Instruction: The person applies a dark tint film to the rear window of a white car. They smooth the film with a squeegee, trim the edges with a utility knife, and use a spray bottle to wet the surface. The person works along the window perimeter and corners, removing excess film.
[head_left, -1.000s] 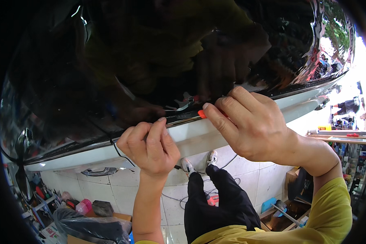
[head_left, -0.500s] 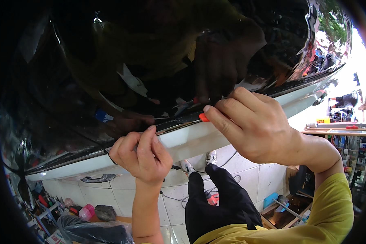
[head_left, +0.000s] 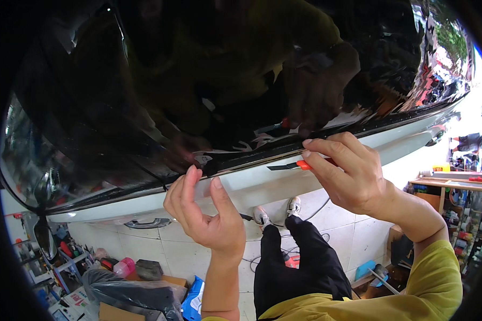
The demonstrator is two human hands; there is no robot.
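Observation:
A glossy dark car window [head_left: 241, 96] fills the upper view, with a black trim strip [head_left: 262, 151] along its lower edge and a white door panel [head_left: 262, 184] beneath. My right hand [head_left: 353, 174] grips an orange-handled utility knife [head_left: 303, 165]; its dark blade points left, in front of the white panel just below the trim. My left hand [head_left: 209, 211] is left of the knife, with thumb and fingers apart and nothing visible between them. Its fingertips are at the trim, by the window's lower edge. Reflections of my hands and arms show in the glass.
On the panel sits a car door handle [head_left: 147, 223], with a side mirror [head_left: 44, 235] farther left. Tools, boxes and a plastic-wrapped dark bundle [head_left: 128, 289] lie lower left. A red tool [head_left: 291, 261] with a cable is on the tiled floor. Shelves [head_left: 466, 224] stand right.
My right hand has drawn the knife away from the trim, and its blade now shows. My left thumb and fingers have spread from a pinch. The view has shifted slightly.

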